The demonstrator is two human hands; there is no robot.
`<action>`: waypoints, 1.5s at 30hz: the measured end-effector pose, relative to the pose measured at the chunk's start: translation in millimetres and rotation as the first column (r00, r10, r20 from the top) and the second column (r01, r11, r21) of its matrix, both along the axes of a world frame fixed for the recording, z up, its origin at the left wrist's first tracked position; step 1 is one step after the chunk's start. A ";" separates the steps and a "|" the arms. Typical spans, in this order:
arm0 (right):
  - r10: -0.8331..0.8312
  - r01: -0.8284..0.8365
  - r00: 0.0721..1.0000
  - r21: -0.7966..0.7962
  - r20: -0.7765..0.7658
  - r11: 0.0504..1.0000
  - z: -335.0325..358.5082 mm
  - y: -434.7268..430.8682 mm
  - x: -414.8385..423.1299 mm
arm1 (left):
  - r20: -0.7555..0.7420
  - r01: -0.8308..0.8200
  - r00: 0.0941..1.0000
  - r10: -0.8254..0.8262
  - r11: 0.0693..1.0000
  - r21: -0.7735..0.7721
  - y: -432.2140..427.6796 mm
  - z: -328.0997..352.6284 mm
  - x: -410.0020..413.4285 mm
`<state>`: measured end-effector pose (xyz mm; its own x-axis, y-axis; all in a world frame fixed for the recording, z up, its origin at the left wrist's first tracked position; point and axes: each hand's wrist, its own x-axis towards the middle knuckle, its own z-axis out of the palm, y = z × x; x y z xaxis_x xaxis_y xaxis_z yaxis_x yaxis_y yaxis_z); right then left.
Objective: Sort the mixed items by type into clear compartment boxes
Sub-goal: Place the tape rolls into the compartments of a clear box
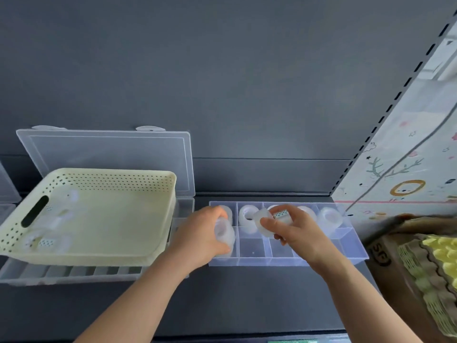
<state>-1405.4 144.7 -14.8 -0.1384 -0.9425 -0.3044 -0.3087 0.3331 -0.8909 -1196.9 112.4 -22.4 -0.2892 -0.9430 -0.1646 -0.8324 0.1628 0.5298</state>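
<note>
Clear plastic compartment box (284, 262) sits right of centre on the dark shelf surface (247, 305). Back row: translucent whitish rolls (248, 215) stand in most cells. The front-row cells that show look bare. Left hand (205, 233) has its fingers curled round one translucent roll (225, 235), held over the box's left end above the front-left cell. Right hand (296, 229) pinches a second translucent roll (262, 224) at the fingertips, over the middle of the box. A dotted-pattern roll (280, 214) shows just behind those fingers; cannot tell whether it is held or lies in a cell. To the left, a pale yellow perforated plastic basket (111, 178) holds several more rolls (47, 242), blurred, some dotted. It rests on a second clear compartment box (74, 273) whose lid (106, 154) stands open against the back wall. Judgement: about part-way, with one row largely filled, a front row open, two rolls in hand and the basket not yet emptied. Edges and room: cell dividers are thin and the cells snug, so each roll likely needs a square drop. The two hands are near each other, the basket's right wall is just beside the left wrist, and a brown cardboard box of egg trays (382, 253) crowds the right end. Open shelf lies in front.
</note>
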 end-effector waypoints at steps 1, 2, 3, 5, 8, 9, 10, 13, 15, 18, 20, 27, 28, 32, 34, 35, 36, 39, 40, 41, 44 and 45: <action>0.015 -0.015 1.000 0.002 -0.014 1.000 -1.8 -0.5 -1.1 | 0.041 0.012 0.999 -0.011 1.000 -0.010 0.8 0.8 -2.3; 0.030 -0.030 0.999 0.003 -0.027 1.000 -3.0 -1.0 -2.0 | 0.070 0.020 0.997 -0.019 1.000 -0.010 1.9 1.1 -4.4; 0.045 -0.045 0.998 0.002 -0.040 0.999 -4.4 -1.9 -2.9 | 0.089 0.023 0.996 -0.022 1.000 -0.007 3.3 1.3 -6.1; 0.066 -0.066 0.996 -0.001 -0.062 0.998 -6.7 -3.8 -4.1 | 0.103 0.009 0.995 -0.009 1.000 -0.002 5.4 0.8 -8.3; 0.095 -0.096 0.991 -0.009 -0.094 0.995 -8.7 -5.4 -6.1 | 0.082 -0.017 0.996 0.017 1.000 -0.007 6.0 -1.2 -8.5; 0.108 -0.110 0.988 -0.012 -0.111 0.994 -8.8 -5.6 -6.6 | 0.073 -0.023 0.997 0.023 1.000 -0.010 6.3 -1.6 -8.2; 0.121 -0.124 0.984 -0.014 -0.130 0.992 -8.8 -5.5 -6.7 | 0.063 -0.031 0.998 0.031 0.999 -0.010 6.4 -2.8 -7.5; 0.168 -0.175 0.956 -0.008 -0.240 0.985 -10.3 -5.7 -4.3 | -0.019 -0.089 0.996 0.088 0.996 -0.022 7.5 -8.4 -2.7; 0.209 -0.231 0.902 -0.014 -0.377 0.973 -13.1 -6.0 -0.9 | -0.117 -0.144 0.983 0.141 0.989 -0.021 9.3 -12.3 1.2; 0.281 -0.362 0.766 -0.027 -0.577 0.932 -18.1 -5.7 5.7 | -0.208 -0.221 0.954 0.214 0.975 -0.012 14.8 -16.5 4.6; 0.299 -0.431 0.680 -0.035 -0.670 0.902 -19.9 -6.0 10.6 | -0.259 -0.266 0.932 0.254 0.964 -0.009 18.2 -16.5 5.1; 0.311 -0.471 0.629 -0.031 -0.713 0.882 -26.8 -6.5 10.1 | -0.401 -0.341 0.854 0.332 0.939 0.053 19.1 -19.2 11.0; 0.302 -0.436 0.680 -0.038 -0.668 0.899 -27.2 -6.6 7.8 | -0.423 -0.343 0.841 0.337 0.937 0.066 18.7 -20.6 11.8; 0.146 -0.197 0.919 -0.108 -0.365 0.974 -22.3 -6.5 -3.8 | -0.499 -0.283 0.788 0.359 0.932 0.225 16.9 -20.7 7.5; 0.086 -0.090 0.995 -0.070 -0.059 0.993 -17.9 -2.7 -11.3 | -0.549 -0.215 0.744 0.380 0.915 0.341 16.6 -15.1 0.0; 0.063 -0.060 0.995 -0.032 0.074 0.998 -15.9 -0.3 -15.2 | -0.581 -0.185 0.717 0.385 0.909 0.374 15.9 -11.5 -4.4; 0.043 -0.043 0.983 -0.005 0.181 0.999 -15.1 1.7 -18.8 | -0.603 -0.164 0.695 0.391 0.903 0.397 14.6 -8.6 -9.2; 0.020 -0.032 0.948 0.031 0.319 0.999 -17.8 6.0 -29.1 | -0.534 -0.098 0.806 0.257 0.946 0.308 14.0 -6.8 -24.6; 0.029 -0.039 0.952 0.026 0.305 0.999 -17.8 7.9 -32.0 | -0.471 -0.076 0.861 0.193 0.964 0.256 14.0 -7.2 -29.9; 0.030 -0.035 0.958 0.014 0.286 0.999 -17.4 9.3 -33.8 | -0.420 -0.043 0.899 0.128 0.978 0.206 13.8 -9.3 -34.8; -0.006 0.014 0.954 -0.024 0.300 1.000 -16.2 12.8 -38.7 | -0.298 0.049 0.954 -0.021 0.995 0.087 13.1 -16.9 -48.2; -0.019 0.031 0.953 -0.035 0.303 0.999 -16.4 13.8 -40.4 | -0.232 0.061 0.971 -0.049 0.997 0.042 12.1 -18.2 -51.7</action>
<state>-1445.8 158.4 -31.2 -0.0691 -0.9519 -0.2985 -0.0143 0.3001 -0.9538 -1248.5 124.5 -40.6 -0.3759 -0.9172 -0.1322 -0.6773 0.1747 0.7147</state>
